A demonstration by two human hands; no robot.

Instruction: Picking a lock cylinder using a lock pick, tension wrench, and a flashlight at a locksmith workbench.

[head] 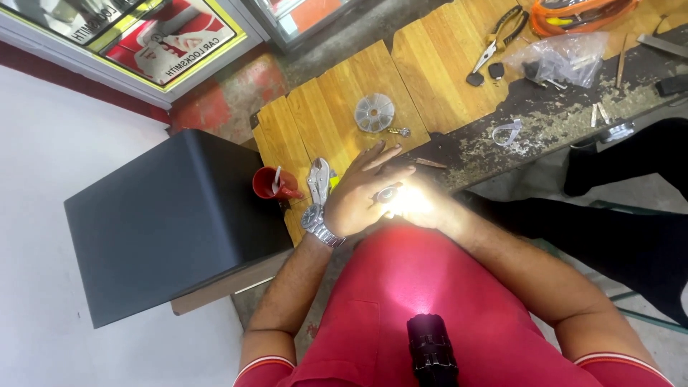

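On the wooden bench (337,107), the left hand (362,193) lies flat, fingers spread, covering the right hand (423,204), whose grip cannot be told in the glare. Beside the wrist lie locking pliers (319,179); a small part, perhaps a key, is hidden between the hands.

A round clear compartment box (375,112) lay on the wooden bench top (326,107), with a small metal cylinder (400,131) just beside it. A red cup (271,183) and a pair of locking pliers (319,179) sat near the bench's edge — next to a black box (165,222) standing on the floor. Farther along lay long-nose pliers (504,32), 2 black key fobs (485,74), a clear plastic bag (562,59) and an orange cable coil (580,14).
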